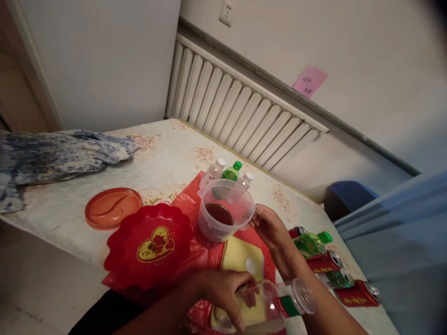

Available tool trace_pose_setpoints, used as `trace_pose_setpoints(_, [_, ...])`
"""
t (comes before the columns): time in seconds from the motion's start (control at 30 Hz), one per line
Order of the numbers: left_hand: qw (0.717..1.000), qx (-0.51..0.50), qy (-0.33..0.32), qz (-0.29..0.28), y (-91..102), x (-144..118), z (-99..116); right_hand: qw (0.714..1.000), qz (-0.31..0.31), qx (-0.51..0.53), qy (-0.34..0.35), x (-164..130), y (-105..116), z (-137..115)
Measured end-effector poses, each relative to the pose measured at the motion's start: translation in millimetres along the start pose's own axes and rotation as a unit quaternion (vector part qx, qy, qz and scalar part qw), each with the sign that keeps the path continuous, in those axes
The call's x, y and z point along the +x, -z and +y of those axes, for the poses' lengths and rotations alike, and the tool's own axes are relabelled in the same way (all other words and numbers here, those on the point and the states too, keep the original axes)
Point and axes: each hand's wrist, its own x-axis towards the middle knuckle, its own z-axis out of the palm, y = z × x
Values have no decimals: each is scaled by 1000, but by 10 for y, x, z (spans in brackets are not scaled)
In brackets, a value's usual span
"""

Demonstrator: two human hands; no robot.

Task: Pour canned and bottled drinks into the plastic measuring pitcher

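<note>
My right hand (pixel 273 231) pinches the edge of a translucent plastic tub (pixel 213 228), which is tipped toward me. Dark brown liquid (pixel 218 214) lies in the bottom of the tub. Lower down, my left hand (pixel 226 292) is wrapped around a clear plastic bottle (pixel 267 300) with a green and red label. The bottle lies nearly sideways, its open mouth pointing right toward my right forearm. Beneath it is a yellow pad (pixel 240 249) with a pale round spot or cap on it. A red scalloped plate (pixel 125 246) with a yellow heart sits left of the tub.
Several capped bottles (pixel 232 171) stand behind the tub on a red plastic sheet (pixel 183 197). At right lie red cans (pixel 356 294) and a green bottle (pixel 310 244). An orange divided dish (pixel 113 208) and bunched patterned cloth (pixel 66 156) are at left. A radiator (pixel 226 107) borders the table.
</note>
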Motion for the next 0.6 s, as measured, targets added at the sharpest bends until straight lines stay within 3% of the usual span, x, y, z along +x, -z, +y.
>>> trace_pose_setpoints(0.3, [1000,7,-4,5,24,-17,47,998,46,8,36,-17,82,-415])
trace_pose_setpoints(0.6, [1000,1,-5,13,50,4,76,985,145,-26,85,-225,195,-1072])
